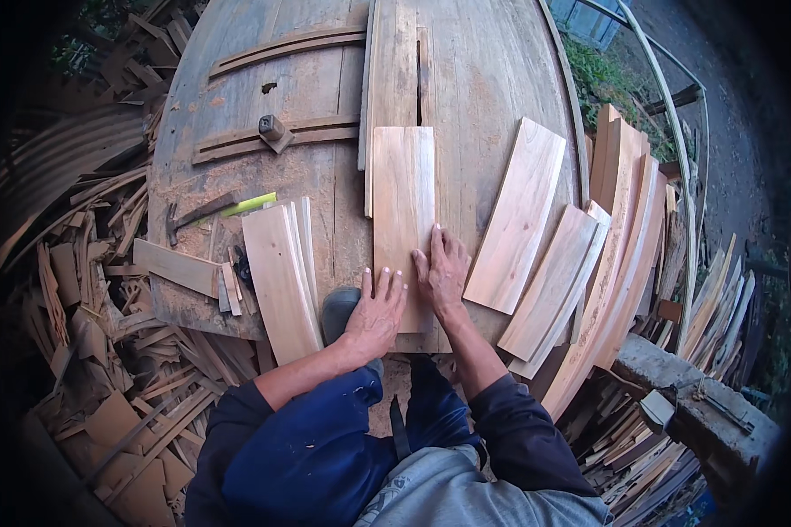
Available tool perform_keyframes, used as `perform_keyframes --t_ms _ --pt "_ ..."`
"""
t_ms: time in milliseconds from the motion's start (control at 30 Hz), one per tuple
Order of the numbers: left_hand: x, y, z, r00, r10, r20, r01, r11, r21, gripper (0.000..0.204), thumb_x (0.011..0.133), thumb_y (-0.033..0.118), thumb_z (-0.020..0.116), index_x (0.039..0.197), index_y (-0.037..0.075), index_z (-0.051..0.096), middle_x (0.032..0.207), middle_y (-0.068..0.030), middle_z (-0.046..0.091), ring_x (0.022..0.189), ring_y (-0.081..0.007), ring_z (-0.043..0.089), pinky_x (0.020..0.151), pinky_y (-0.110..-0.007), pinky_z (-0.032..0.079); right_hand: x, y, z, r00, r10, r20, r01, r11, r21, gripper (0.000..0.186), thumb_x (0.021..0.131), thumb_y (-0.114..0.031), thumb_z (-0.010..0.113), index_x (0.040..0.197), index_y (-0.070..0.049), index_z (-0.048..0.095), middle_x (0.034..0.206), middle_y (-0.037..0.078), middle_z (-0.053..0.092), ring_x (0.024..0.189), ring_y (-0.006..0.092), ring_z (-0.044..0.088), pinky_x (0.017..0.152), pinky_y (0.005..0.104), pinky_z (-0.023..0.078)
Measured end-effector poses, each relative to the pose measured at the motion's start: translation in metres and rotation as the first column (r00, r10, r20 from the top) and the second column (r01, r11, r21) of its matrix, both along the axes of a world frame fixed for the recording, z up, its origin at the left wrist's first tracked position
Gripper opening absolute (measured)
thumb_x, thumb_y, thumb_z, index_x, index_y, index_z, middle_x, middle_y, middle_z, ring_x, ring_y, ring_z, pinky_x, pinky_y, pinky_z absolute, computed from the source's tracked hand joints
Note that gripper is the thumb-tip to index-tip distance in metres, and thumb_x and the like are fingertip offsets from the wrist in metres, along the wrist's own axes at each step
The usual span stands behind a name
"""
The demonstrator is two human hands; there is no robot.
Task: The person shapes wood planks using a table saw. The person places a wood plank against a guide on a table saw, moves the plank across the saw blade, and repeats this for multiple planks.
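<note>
My left hand [373,316] lies on a long pale board [402,184] on the worn wooden worktable [510,79], its fingers spread and pointing forward. My right hand [444,272] rests at the right edge of the same board, fingers apart and partly bent. A dark boot [338,316] is up on the table just left of my left hand. Pale boards [277,281] are stacked on the left, a single board [514,220] lies to the right, and beside it is another small stack [545,294].
A hammer-like tool [193,211] with a yellow part, short offcuts [176,263] and slotted rails [286,48] with a block [272,132] occupy the table's left. Long boards [624,220] lean along the right edge. Scrap wood [105,413] heaps at left; a concrete beam [703,404] is lower right.
</note>
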State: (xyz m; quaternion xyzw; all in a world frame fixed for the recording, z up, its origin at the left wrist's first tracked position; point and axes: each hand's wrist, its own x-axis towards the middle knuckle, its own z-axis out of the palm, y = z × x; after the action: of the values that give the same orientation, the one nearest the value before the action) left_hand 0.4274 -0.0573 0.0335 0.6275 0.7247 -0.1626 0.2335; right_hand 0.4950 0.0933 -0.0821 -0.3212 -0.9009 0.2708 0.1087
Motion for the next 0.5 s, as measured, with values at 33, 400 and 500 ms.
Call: perform_keyframes --t_ms 33,400,500 --pt "0.007 -0.001 -0.011 0.999 -0.009 -0.054 0.011 0.999 0.037 0.081 0.087 0.037 0.069 0.152 -0.004 0.044 0.157 -0.027 0.04 0.15 -0.0437 0.032 0.122 -0.065 0.021 0.003 0.002 -0.003 1.0 0.003 0.009 -0.003 1.0 0.002 0.066 0.091 -0.03 0.073 0.147 -0.003 0.052 0.137 0.019 0.058 0.13 0.0376 0.051 0.105 0.0507 0.041" --pt "-0.007 0.009 -0.061 0.986 0.085 -0.143 -0.054 0.976 0.21 0.072 0.092 0.026 0.055 0.149 -0.014 0.041 0.16 -0.0351 0.033 0.151 -0.0475 0.03 0.128 -0.055 0.016 -0.022 0.03 -0.022 1.0 0.018 -0.012 -0.017 0.997 0.072 0.058 0.096 -0.032 0.065 0.147 -0.006 0.054 0.153 0.01 0.052 0.15 0.0378 0.034 0.124 0.057 0.02" --pt "-0.025 0.014 -0.064 0.98 0.097 -0.174 -0.056 0.972 0.227 0.078 0.087 0.028 0.063 0.149 -0.014 0.041 0.159 -0.0352 0.033 0.152 -0.047 0.03 0.128 -0.055 0.016 -0.041 0.042 -0.022 0.999 0.038 -0.021 -0.036 0.997 0.066 0.056 0.098 -0.033 0.063 0.147 -0.007 0.054 0.154 0.01 0.053 0.152 0.0395 0.031 0.124 0.0588 0.017"
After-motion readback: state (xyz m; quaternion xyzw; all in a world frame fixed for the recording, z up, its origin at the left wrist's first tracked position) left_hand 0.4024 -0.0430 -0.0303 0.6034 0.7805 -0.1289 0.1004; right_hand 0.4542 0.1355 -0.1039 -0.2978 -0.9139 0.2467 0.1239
